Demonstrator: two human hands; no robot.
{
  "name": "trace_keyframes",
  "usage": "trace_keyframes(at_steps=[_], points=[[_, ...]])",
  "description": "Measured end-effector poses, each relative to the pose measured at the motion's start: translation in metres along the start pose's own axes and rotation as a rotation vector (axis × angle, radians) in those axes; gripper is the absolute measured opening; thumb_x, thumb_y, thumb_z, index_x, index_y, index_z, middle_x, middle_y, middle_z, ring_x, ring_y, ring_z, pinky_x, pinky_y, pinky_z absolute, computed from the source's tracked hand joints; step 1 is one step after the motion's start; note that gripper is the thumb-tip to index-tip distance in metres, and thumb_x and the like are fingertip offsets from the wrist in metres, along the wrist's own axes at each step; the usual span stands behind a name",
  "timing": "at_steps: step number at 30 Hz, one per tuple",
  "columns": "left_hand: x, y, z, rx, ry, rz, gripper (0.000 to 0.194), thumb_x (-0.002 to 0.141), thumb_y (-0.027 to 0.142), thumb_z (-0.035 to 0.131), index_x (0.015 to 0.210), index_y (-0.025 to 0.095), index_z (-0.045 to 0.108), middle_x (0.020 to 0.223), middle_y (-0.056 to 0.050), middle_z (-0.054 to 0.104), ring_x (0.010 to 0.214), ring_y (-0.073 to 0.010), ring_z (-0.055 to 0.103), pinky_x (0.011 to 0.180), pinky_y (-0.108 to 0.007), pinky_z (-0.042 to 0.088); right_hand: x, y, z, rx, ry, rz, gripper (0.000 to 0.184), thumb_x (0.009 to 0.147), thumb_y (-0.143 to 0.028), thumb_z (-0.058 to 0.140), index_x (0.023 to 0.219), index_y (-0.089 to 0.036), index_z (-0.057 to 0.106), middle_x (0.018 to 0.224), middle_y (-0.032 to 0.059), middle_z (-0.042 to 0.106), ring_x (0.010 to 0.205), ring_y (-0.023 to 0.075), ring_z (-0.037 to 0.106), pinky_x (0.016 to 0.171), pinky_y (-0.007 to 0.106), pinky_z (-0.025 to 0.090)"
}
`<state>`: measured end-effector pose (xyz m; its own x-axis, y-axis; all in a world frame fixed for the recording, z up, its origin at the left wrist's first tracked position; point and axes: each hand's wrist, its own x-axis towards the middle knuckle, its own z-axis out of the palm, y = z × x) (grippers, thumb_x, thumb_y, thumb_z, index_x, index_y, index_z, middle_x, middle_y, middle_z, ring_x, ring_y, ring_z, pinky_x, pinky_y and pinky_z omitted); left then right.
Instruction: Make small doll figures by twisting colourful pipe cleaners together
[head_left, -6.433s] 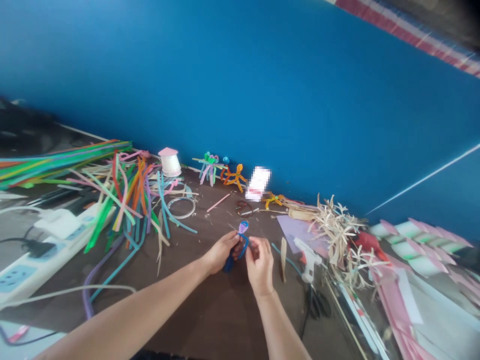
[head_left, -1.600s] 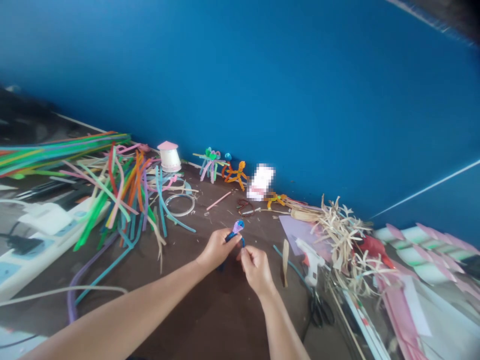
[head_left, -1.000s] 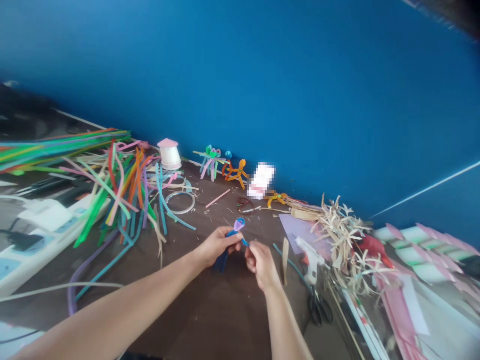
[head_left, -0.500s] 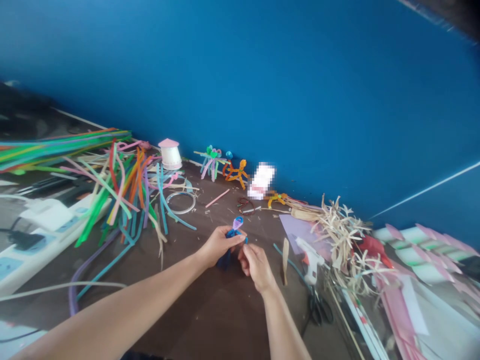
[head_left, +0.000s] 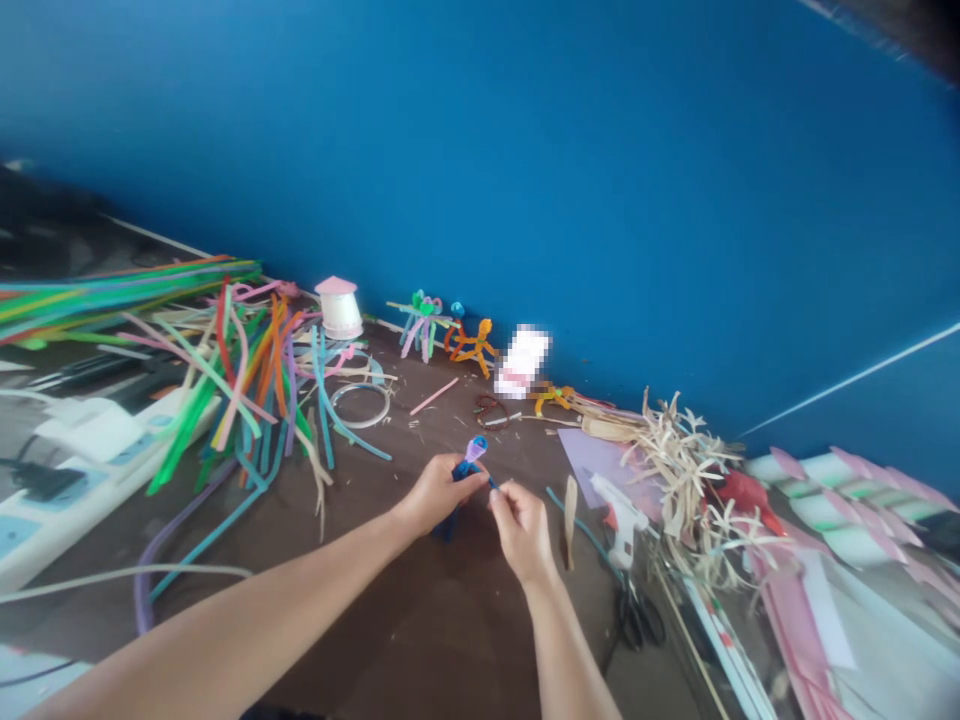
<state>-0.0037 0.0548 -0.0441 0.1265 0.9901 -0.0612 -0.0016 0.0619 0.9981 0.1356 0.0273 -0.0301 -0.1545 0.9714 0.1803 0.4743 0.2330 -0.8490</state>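
My left hand (head_left: 433, 492) is closed round a small blue pipe-cleaner figure (head_left: 466, 465) with a purple loop at its top, held just above the brown table (head_left: 420, 620). My right hand (head_left: 519, 525) pinches a thin blue strand that comes off the figure's right side. The two hands are almost touching. The lower part of the figure is hidden behind my left fingers.
A heap of coloured pipe cleaners (head_left: 240, 390) lies to the left, by a white power strip (head_left: 82, 450). Finished pipe-cleaner figures (head_left: 450, 340) and a small white cup (head_left: 339, 308) stand by the blue wall. A glue gun (head_left: 619, 520), scissors (head_left: 637, 620) and dried straw (head_left: 682, 460) lie to the right.
My right hand has shifted slightly right and up, drawing the blue strand away from the figure. My left hand has stayed in place on the figure.
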Motion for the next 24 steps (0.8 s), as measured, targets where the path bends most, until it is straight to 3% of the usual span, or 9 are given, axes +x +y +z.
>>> trace_keyframes(at_steps=[6, 11, 14, 19, 24], points=[[-0.002, 0.004, -0.001, 0.053, -0.13, 0.007, 0.022, 0.067, 0.034, 0.06, 0.068, 0.011, 0.062, 0.053, 0.002, 0.057, 0.047, -0.0088, 0.045, 0.049, -0.02, 0.036, 0.002, 0.002, -0.008, 0.021, 0.06, -0.038, 0.03, 0.081, -0.029, 0.046, 0.055, -0.017, 0.04, 0.052, -0.0054, 0.033, 0.051, 0.0082, 0.032, 0.049, 0.021, 0.025], [-0.002, 0.007, -0.006, -0.062, -0.265, -0.007, 0.022, 0.067, 0.033, 0.061, 0.068, 0.011, 0.061, 0.059, -0.001, 0.061, 0.047, -0.0076, 0.045, 0.049, -0.019, 0.036, 0.004, 0.009, -0.003, 0.385, -0.044, 0.212, 0.029, 0.078, -0.036, 0.048, 0.057, -0.018, 0.043, 0.049, -0.0073, 0.029, 0.044, 0.0066, 0.025, 0.041, 0.02, 0.019], [-0.004, 0.01, -0.008, -0.151, -0.301, -0.001, 0.022, 0.066, 0.033, 0.062, 0.067, 0.011, 0.06, 0.058, -0.001, 0.059, 0.047, -0.0068, 0.044, 0.049, -0.019, 0.035, 0.005, 0.01, 0.003, 0.465, -0.093, 0.265, 0.026, 0.077, -0.04, 0.045, 0.062, -0.019, 0.042, 0.048, -0.0083, 0.03, 0.04, 0.006, 0.023, 0.036, 0.018, 0.016], [-0.002, 0.009, -0.008, -0.26, -0.254, -0.023, 0.025, 0.063, 0.036, 0.066, 0.063, 0.012, 0.059, 0.055, 0.0, 0.058, 0.046, -0.0062, 0.043, 0.048, -0.019, 0.034, 0.006, 0.007, 0.01, 0.516, -0.083, 0.291, 0.026, 0.078, -0.042, 0.045, 0.065, -0.02, 0.041, 0.049, -0.0087, 0.031, 0.038, 0.0052, 0.022, 0.035, 0.017, 0.015], [0.002, 0.002, -0.006, -0.315, -0.135, -0.013, 0.026, 0.064, 0.036, 0.066, 0.066, 0.011, 0.059, 0.057, 0.0, 0.058, 0.046, -0.0059, 0.042, 0.047, -0.019, 0.033, 0.002, 0.008, 0.014, 0.411, -0.052, 0.229, 0.029, 0.08, -0.042, 0.045, 0.064, -0.019, 0.044, 0.048, -0.0078, 0.031, 0.041, 0.0064, 0.026, 0.038, 0.018, 0.02]])
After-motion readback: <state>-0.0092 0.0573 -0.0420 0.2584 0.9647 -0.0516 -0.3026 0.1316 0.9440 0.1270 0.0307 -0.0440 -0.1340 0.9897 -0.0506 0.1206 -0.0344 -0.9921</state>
